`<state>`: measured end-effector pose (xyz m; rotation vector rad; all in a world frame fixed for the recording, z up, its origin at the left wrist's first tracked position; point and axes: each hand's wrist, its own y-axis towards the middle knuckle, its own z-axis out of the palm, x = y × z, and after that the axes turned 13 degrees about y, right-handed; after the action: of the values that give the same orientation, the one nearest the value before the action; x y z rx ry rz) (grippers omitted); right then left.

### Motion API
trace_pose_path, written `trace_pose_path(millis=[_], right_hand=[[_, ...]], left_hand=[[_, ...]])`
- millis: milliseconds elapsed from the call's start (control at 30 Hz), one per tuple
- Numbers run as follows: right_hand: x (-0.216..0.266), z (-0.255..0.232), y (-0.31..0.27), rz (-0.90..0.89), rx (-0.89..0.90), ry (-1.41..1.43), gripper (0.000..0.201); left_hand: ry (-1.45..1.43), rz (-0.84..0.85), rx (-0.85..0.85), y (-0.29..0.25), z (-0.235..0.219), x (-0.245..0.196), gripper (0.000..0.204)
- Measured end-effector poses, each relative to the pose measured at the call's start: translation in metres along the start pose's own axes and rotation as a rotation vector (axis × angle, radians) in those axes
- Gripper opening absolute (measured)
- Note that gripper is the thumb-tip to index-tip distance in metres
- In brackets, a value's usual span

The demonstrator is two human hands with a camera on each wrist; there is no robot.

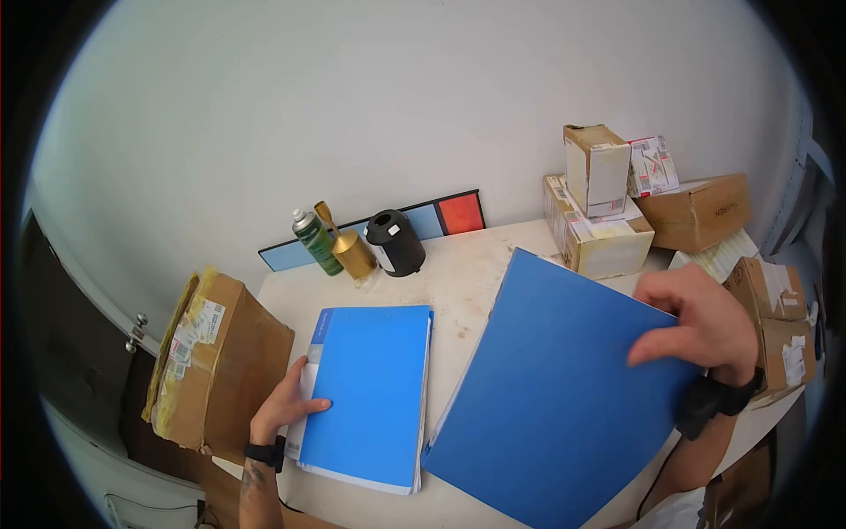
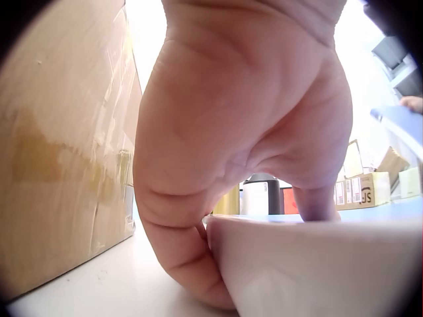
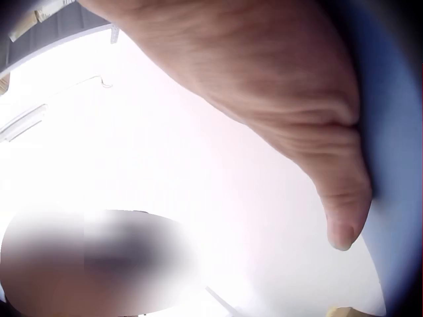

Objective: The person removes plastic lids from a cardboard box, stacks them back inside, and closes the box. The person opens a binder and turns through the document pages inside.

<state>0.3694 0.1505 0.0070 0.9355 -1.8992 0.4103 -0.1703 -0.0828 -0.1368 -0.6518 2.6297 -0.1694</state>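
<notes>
A blue folder lies flat on the table, with white sheets showing along its edges and a label on its spine side. My left hand grips that spine side, thumb on the cover; in the left wrist view the fingers bend down along the white spine. To the right, a larger-looking blue folder is held up at a tilt. My right hand holds it near its upper right edge, thumb across the front face and the other fingers partly hidden at the edge.
A big taped carton stands close beside my left hand. Behind the folders are a green spray can, a gold container and a black canister. Several cardboard boxes are stacked at the back right, and others at the right edge.
</notes>
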Motion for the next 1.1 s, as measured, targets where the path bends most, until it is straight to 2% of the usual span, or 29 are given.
trace_pose_path(millis=[33,67,133,167,200,233,267,300,367,400,467,500,533,567,600,667,700,733,800,833,933,967,1000,1067,1100], right_hand=[[0.004,-0.008,-0.016,-0.042,0.013,0.12,0.037],[-0.002,-0.011,-0.019,-0.047,0.017,0.122,0.037],[-0.013,-0.013,-0.02,-0.227,0.022,0.304,0.038],[-0.014,-0.008,-0.009,-0.171,0.051,0.402,0.038],[-0.017,0.003,0.007,-0.114,0.083,0.469,0.038],[-0.022,0.017,0.025,-0.056,0.112,0.534,0.037],[-0.03,0.029,0.042,-0.059,0.171,0.42,0.036],[-0.042,0.041,0.059,-0.056,0.225,0.307,0.036],[-0.071,0.07,0.083,-0.107,0.193,0.175,0.033],[-0.086,0.082,0.092,-0.092,0.181,0.184,0.033],[-0.115,0.104,0.102,-0.231,-0.122,-0.268,0.027],[-0.125,0.108,0.103,-0.211,-0.142,-0.245,0.027],[-0.132,0.105,0.109,-0.268,-0.236,-0.232,0.024],[-0.137,0.101,0.115,-0.325,-0.326,-0.227,0.021],[-0.137,0.097,0.117,-0.307,-0.335,-0.217,0.021],[-0.132,0.085,0.118,-0.132,-0.379,0.034,0.021],[-0.133,0.081,0.117,-0.067,-0.35,0.101,0.021],[-0.137,0.079,0.117,-0.059,-0.348,0.1,0.021],[-0.15,0.074,0.114,-0.004,-0.337,0.082,0.024],[-0.156,0.071,0.111,0.004,-0.351,0.088,0.024],[-0.168,0.059,0.105,0.043,-0.364,0.073,0.026],[-0.17,0.055,0.104,0.076,-0.353,0.085,0.026],[-0.173,0.052,0.103,0.109,-0.342,0.099,0.026],[-0.175,0.048,0.103,0.134,-0.349,0.128,0.027],[-0.177,0.047,0.102,0.153,-0.342,0.143,0.028]], left_hand=[[0.042,0.047,-0.021,0.0,0.0,0.001,0.118],[0.043,0.043,-0.026,-0.001,0.0,-0.002,0.118],[0.124,0.09,-0.036,0.001,0.006,-0.026,0.117],[0.0,0.092,-0.011,-0.004,0.009,-0.051,0.116],[-0.004,0.092,-0.012,-0.003,0.026,-0.062,0.116],[0.029,0.228,-0.061,-0.002,0.044,-0.069,0.109],[0.059,0.367,-0.11,0.0,0.058,-0.077,0.102],[0.053,0.377,-0.107,-0.003,0.058,-0.095,0.102],[-0.119,0.295,0.229,-0.018,0.045,-0.129,0.079],[-0.112,0.302,0.247,-0.019,0.048,-0.124,0.079],[-0.328,0.215,0.117,-0.021,0.053,-0.105,0.061],[-0.398,0.105,-0.027,-0.031,0.048,-0.117,0.058],[-0.372,0.111,-0.006,-0.044,0.043,-0.13,0.058],[-0.09,0.36,-0.141,-0.06,0.039,-0.142,0.065],[0.185,0.605,-0.272,-0.076,0.038,-0.156,0.072],[0.47,0.726,-0.045,-0.105,0.042,-0.193,0.09],[0.618,0.768,-0.037,-0.114,0.043,-0.217,0.081],[0.613,0.769,-0.03,-0.113,0.046,-0.214,0.081],[0.51,0.778,0.11,-0.11,0.051,-0.201,0.088],[0.519,0.78,0.087,-0.109,0.058,-0.193,0.106],[0.595,0.775,0.197,-0.124,0.045,-0.214,0.105],[0.648,0.811,0.131,-0.123,0.052,-0.211,0.106],[0.661,0.818,0.141,-0.123,0.052,-0.207,0.106],[0.461,0.804,0.171,-0.122,0.048,-0.2,0.096],[0.472,0.814,0.187,-0.125,0.045,-0.191,0.096]])
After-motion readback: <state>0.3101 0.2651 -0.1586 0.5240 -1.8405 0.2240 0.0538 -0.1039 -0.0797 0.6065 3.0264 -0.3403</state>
